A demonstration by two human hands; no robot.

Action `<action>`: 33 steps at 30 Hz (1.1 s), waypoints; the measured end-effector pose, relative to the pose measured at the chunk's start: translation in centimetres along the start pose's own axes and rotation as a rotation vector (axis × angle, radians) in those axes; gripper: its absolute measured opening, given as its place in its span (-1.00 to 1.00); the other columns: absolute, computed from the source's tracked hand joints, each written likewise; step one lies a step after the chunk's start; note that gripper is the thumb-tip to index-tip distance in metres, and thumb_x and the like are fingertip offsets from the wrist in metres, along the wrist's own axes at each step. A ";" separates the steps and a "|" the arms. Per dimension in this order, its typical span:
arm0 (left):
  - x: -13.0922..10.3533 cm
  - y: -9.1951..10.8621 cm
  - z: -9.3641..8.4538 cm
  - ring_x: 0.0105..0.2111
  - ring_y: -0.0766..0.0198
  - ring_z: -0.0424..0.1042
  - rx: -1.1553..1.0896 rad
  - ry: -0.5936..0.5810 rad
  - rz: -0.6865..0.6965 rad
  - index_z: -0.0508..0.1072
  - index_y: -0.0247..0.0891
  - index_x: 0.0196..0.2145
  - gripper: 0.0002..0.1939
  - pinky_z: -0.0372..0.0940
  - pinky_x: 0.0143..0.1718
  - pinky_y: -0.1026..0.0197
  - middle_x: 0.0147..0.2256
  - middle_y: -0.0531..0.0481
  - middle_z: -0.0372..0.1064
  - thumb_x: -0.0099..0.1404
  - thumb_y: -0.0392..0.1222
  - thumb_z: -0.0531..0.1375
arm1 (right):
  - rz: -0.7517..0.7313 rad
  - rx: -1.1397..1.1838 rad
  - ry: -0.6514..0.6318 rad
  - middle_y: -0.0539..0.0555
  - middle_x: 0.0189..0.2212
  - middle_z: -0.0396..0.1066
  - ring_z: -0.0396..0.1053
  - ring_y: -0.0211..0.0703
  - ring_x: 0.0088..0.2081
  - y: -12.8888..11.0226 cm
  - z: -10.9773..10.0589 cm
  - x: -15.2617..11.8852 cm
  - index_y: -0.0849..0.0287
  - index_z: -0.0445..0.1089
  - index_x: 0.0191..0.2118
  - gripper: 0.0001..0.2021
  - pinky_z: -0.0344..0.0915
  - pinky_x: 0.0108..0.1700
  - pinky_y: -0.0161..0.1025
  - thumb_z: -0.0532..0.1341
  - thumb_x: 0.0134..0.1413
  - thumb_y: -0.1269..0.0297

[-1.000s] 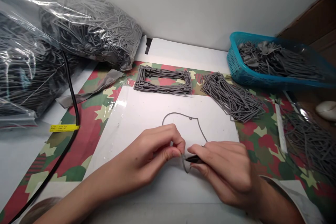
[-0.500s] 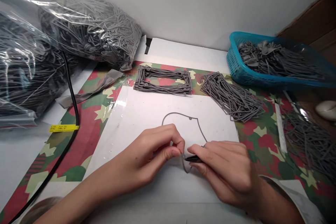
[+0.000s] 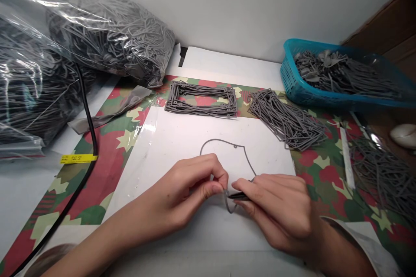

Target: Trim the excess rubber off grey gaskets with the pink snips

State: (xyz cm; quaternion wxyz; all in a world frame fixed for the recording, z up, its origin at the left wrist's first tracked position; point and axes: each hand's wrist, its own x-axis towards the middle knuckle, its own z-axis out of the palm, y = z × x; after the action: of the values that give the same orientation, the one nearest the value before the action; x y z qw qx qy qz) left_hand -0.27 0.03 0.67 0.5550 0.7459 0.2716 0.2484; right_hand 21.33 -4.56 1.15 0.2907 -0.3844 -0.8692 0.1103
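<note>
A thin grey frame-shaped gasket [image 3: 214,140] is bent into a loop above the white sheet, its far corner and a small round tab showing. My left hand [image 3: 196,188] pinches its near side between thumb and index finger. In my right hand [image 3: 281,207] are black tweezers [image 3: 239,196], their points touching or very close to the gasket just beside my left fingertips. The exact contact at the tips is too small to make out. Part of the loop is hidden behind both hands.
Beyond the white sheet [image 3: 169,138] lie a neat rectangular stack of gaskets [image 3: 201,111] and a slanted pile [image 3: 286,119]. A blue basket [image 3: 287,69] of grey parts stands back right. Clear bags [image 3: 123,30] and a black cable [image 3: 87,108] occupy the left; loose strands [image 3: 383,177] lie right.
Both hands stay almost still, with the gasket and tweezers held as before. Only a very slight shift of the view and of the loop's near end shows.
</note>
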 end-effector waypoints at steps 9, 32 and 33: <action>0.0 0.2 0.0 -0.38 0.43 0.23 -0.001 -0.008 -0.008 0.28 -0.20 -0.33 -0.83 0.13 -0.36 0.40 -0.35 0.13 0.26 0.38 -0.41 0.01 | -0.005 -0.005 -0.003 0.07 -0.56 0.42 0.25 -0.21 -0.59 0.0 0.0 -0.1 0.35 0.43 -0.20 -0.86 0.13 -0.54 -0.23 0.15 0.20 0.43; 0.2 0.1 0.1 -0.39 0.44 0.22 0.013 -0.007 -0.004 0.27 -0.21 -0.33 -0.82 0.12 -0.36 0.42 -0.38 0.14 0.24 0.37 -0.44 0.01 | -0.001 0.005 -0.015 0.05 -0.57 0.42 0.26 -0.21 -0.60 0.0 0.0 -0.1 0.33 0.42 -0.23 -0.88 0.10 -0.55 -0.22 0.15 0.22 0.42; 0.2 0.1 0.1 -0.39 0.44 0.22 0.013 -0.008 -0.005 0.27 -0.21 -0.34 -0.82 0.12 -0.36 0.42 -0.37 0.14 0.24 0.36 -0.44 0.01 | -0.002 0.006 -0.014 0.05 -0.57 0.42 0.27 -0.21 -0.60 0.0 0.0 -0.1 0.34 0.43 -0.23 -0.88 0.10 -0.55 -0.22 0.15 0.22 0.43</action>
State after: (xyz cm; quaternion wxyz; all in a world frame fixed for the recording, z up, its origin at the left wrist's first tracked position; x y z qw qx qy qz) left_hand -0.07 0.07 0.79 0.5517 0.7499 0.2731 0.2423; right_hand 21.32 -4.62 1.11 0.2861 -0.3819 -0.8712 0.1151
